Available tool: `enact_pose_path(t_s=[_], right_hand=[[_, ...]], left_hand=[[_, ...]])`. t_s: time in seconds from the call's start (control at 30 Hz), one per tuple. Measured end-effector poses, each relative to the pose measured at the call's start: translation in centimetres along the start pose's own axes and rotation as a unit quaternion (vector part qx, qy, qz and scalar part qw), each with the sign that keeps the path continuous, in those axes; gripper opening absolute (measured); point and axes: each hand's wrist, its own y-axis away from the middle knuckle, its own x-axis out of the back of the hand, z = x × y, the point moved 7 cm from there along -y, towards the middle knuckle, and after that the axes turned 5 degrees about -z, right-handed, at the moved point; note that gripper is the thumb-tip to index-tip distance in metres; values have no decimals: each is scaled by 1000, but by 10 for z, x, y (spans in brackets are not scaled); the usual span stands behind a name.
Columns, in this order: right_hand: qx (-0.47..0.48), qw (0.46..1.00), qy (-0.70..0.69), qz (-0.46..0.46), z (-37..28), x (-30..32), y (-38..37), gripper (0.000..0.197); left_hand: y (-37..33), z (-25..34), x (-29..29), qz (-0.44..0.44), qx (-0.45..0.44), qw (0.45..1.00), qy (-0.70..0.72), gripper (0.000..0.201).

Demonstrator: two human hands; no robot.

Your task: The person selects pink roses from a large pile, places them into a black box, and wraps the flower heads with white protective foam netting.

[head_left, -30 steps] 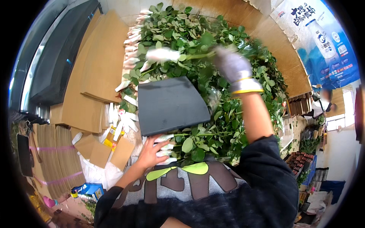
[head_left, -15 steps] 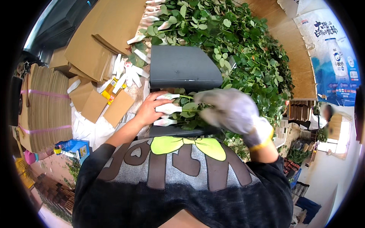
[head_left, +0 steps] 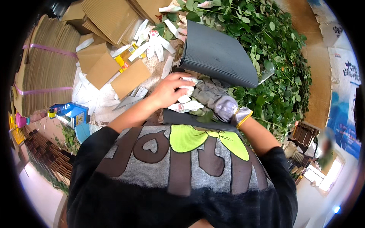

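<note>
Several roses in white net sleeves [head_left: 185, 106] lie side by side in front of me, between two parts of a dark grey ridged sheet [head_left: 218, 53]. My bare left hand [head_left: 171, 89] curls its fingers over the upper sleeved heads and presses on them. My right hand [head_left: 216, 98], in a grey glove with a yellow cuff, is closed round the stems just behind the heads, close to my left fingertips. Its fingertips are partly hidden. The lowest sleeved head lies below both hands, with green leaves [head_left: 203, 116] beside it.
A large heap of leafy stems [head_left: 270, 57] fills the far right. Loose white net sleeves [head_left: 152, 45], cardboard pieces [head_left: 131, 79] and scissors [head_left: 133, 98] lie to the left. Strapped cardboard stacks [head_left: 51, 57] and a blue box [head_left: 72, 114] stand farther left.
The view has turned, so the scene sits differently. My right hand has come in from the right to the stems behind the sleeved heads. My left hand stays on the heads.
</note>
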Motion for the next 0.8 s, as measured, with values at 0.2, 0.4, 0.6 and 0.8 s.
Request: enact_pose_path(t_s=[0.2, 0.4, 0.6, 0.8], right_hand=[[3, 999, -40, -15, 2, 1, -5, 49], [0, 1000, -5, -18, 3, 1, -11, 49], [3, 1000, -14, -21, 3, 0, -14, 44], [4, 999, -23, 25, -6, 17, -17, 44]], left_hand=[[10, -5, 15, 57, 230, 971, -12, 34], [-10, 2, 2, 130, 249, 958, -64, 26], [-1, -7, 6, 198, 247, 948, -15, 18], [12, -16, 24, 262, 240, 934, -46, 19]])
